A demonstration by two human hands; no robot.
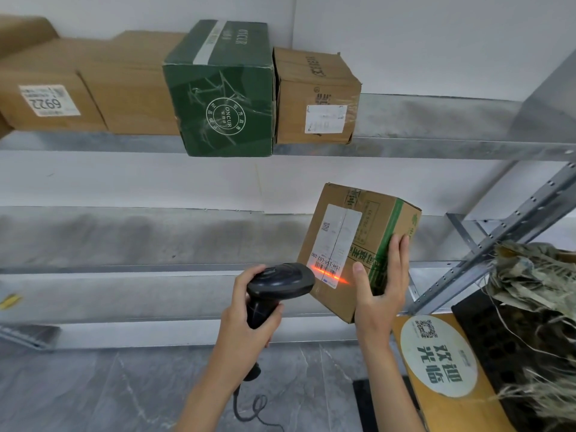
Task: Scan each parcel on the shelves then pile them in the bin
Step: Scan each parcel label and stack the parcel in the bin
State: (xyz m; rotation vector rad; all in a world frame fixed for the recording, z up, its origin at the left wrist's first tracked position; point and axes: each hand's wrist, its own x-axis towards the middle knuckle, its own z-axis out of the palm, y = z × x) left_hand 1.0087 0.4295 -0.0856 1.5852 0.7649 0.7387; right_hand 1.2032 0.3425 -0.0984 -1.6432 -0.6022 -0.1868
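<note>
Item — parcel [358, 244]: tilted, off the shelf [124, 266], our right hand [378, 294] curled round its lower right edge; scanner [277, 288] gripped in left hand [246, 322], just left — beam across label.

Scanner cable [249, 413] runs off bottom edge — far-left box [18, 32] cropped; white label [325, 119] on upper brown box too blurred to read; bin [530, 338] cut off right.
</note>
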